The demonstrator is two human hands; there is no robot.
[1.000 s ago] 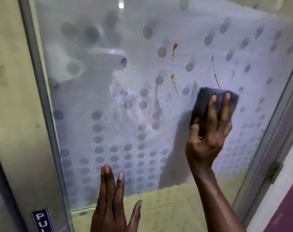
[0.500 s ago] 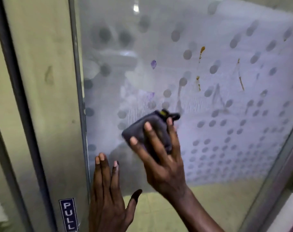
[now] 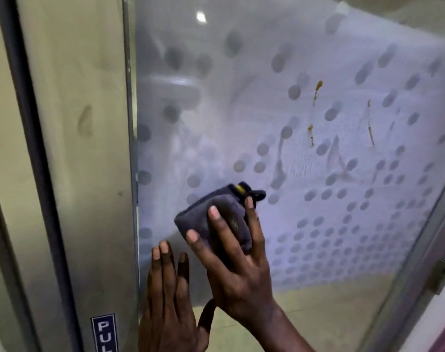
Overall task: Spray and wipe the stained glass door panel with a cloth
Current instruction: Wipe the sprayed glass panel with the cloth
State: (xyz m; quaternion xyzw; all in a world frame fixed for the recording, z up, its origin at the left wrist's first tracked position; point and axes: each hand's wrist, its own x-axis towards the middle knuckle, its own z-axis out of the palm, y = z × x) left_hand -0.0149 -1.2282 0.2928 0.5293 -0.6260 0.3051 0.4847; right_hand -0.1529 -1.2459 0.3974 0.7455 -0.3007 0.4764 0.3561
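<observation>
right hand [image 3: 239,273] is on the glass [image 3: 317,59], its grip spread apart, straight fingers pressing the dark cloth [image 3: 216,212] to the pane, nothing clamped. left hand [image 3: 168,301] is just below and left of it, fingers straight and side by side, flat on the glass beside the frame [image 3: 89,174]. brown stains [image 3: 317,87] sit well up and right of the cloth. pull sign [image 3: 103,331] is just left of the left hand.

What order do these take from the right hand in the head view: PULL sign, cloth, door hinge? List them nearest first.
1. cloth, pressed to the glass under the right hand.
2. PULL sign, lower left on the frame.
3. door hinge, far right edge.
</observation>
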